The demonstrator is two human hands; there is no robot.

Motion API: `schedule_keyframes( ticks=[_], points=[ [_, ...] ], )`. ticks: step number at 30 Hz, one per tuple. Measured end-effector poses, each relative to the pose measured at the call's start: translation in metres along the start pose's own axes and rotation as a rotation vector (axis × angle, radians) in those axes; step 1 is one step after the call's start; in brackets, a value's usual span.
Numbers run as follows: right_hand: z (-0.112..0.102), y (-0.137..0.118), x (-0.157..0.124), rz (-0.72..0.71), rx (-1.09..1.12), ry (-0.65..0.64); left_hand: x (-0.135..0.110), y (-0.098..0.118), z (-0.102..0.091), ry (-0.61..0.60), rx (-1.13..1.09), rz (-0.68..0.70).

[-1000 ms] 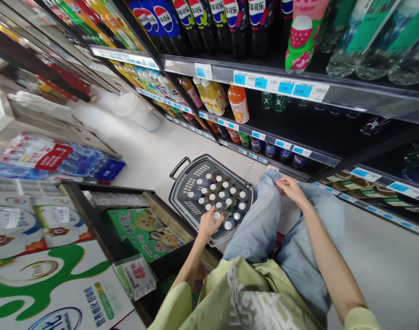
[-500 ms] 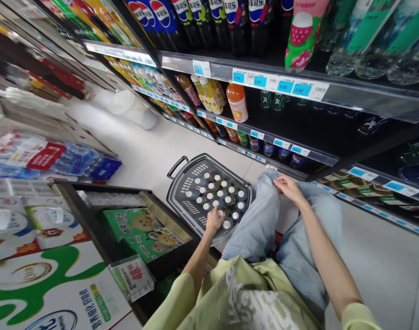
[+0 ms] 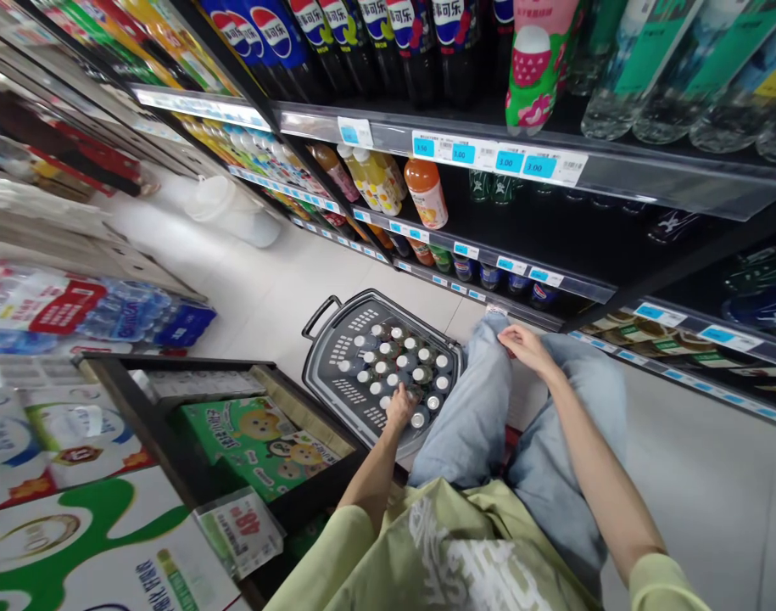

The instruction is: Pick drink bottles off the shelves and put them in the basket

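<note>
The left hand [image 3: 400, 404] reaches into the grey basket [image 3: 337, 356], its grip closed on a bottle [image 3: 405, 395]; beside the basket, the right hand [image 3: 521, 346] rests loosely open on the knee [image 3: 489, 356].

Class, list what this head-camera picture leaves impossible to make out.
- Left hand: its fingers reach among bottles in the basket; grip hidden by the hand's back.
- Bottle labels: only caps show.
- Price tags: small print too small.
- Right hand: palm hidden against the knee.
</note>
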State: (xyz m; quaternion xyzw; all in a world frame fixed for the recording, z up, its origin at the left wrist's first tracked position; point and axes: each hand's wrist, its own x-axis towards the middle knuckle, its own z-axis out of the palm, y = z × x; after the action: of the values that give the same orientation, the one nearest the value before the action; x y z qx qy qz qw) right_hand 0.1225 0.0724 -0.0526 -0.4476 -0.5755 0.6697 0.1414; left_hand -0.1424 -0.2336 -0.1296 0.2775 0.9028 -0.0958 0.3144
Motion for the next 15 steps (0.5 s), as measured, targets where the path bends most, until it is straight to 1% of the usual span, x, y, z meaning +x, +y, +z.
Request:
schedule_keyframes(
  ticks=[6,10,15],
  points=[
    [0.003,0.001,0.004,-0.063,-0.055,0.025,0.008,0.004,0.002,-0.03,0.06,-0.002],
    [0.004,-0.002,0.009,-0.098,-0.103,0.034,0.01,0.007,-0.004,-0.034,0.102,0.042],
    [0.003,-0.002,0.013,-0.083,-0.16,0.031,0.009,0.01,-0.014,-0.001,0.158,0.112]
  ],
)
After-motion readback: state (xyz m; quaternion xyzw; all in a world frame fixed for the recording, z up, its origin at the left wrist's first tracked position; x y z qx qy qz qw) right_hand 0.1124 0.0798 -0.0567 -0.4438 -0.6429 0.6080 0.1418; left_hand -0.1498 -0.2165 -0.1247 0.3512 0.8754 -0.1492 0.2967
